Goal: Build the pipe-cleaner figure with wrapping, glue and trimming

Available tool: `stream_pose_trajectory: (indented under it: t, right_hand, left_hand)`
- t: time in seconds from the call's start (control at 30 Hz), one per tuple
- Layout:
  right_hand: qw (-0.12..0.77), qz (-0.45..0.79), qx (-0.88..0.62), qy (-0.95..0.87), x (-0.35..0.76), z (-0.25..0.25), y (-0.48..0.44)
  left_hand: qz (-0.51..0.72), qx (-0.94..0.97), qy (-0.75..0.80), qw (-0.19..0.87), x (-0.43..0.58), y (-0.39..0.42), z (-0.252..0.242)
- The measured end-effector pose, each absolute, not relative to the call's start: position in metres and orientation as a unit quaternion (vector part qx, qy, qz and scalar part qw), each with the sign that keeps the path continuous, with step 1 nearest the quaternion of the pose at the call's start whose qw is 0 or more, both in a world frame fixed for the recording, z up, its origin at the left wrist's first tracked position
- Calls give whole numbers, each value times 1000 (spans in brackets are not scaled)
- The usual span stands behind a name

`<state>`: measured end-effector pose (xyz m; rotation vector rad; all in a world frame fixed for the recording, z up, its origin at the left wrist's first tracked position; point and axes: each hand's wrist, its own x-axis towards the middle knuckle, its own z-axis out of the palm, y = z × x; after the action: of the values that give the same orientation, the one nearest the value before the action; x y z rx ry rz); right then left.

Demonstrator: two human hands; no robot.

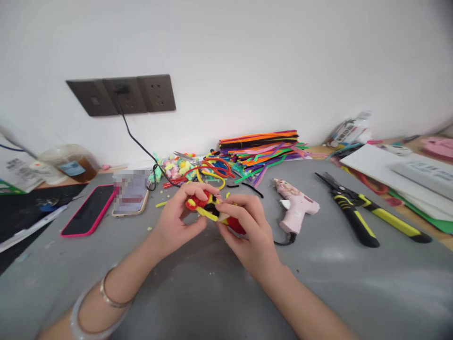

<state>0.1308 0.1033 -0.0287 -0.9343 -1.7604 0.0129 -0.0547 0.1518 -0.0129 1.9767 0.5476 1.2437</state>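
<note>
Both hands meet over the grey table [212, 293] and hold one small craft piece [211, 211] made of red, yellow and black pipe cleaners. My left hand [179, 219] has its fingers curled round the piece's left end. My right hand [247, 231] pinches the right end, where a red part shows under the fingers. A yellow pipe cleaner strip runs across the piece between the two hands. Bracelets sit on my left wrist.
A pink glue gun [296, 208] lies right of the hands, and yellow-handled pliers [357, 212] further right. A stack of coloured pipe cleaners [260, 146] and loose pompoms [177, 167] lie behind. Two phones [90, 210] rest at the left. A cable runs from wall sockets [122, 94].
</note>
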Motion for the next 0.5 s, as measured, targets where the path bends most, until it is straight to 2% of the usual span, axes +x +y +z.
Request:
stream_pose_trajectory:
  t: [0.5]
  right_hand:
    - [546,-15,-373,-750,130,-29,101]
  left_hand:
    - [517,759,203,338,-54,150,-12]
